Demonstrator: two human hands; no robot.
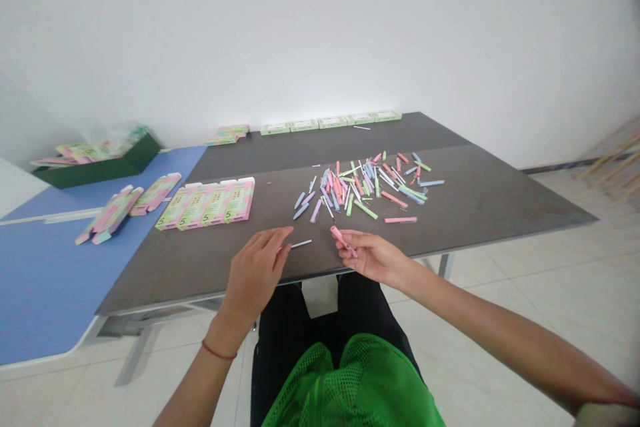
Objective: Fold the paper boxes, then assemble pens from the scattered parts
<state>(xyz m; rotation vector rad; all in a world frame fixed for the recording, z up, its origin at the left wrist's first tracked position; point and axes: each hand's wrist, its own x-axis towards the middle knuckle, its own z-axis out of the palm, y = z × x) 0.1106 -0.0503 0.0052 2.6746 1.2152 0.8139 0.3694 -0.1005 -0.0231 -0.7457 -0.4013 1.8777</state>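
My right hand (373, 257) is closed around a pink pen (344, 242), tilted just above the table's front edge. To the left, my left hand (257, 267) hovers over the tabletop with thumb and index finger apart. A thin white stick, like a pen refill (301, 243), reaches out from behind its thumb; it looks to lie on the table, its other end partly hidden. Beyond both hands spreads a loose heap of pastel pens (350, 187) and white sticks. One pink pen (400, 219) lies apart at the heap's near right side.
On the dark table (480, 200), several pink-green boxes (215, 203) stand in a row at left. Flat green boxes (333, 121) line the wall edge. Folded cartons (113, 213) and a dark green bin (107, 170) rest on the blue table (45, 287).
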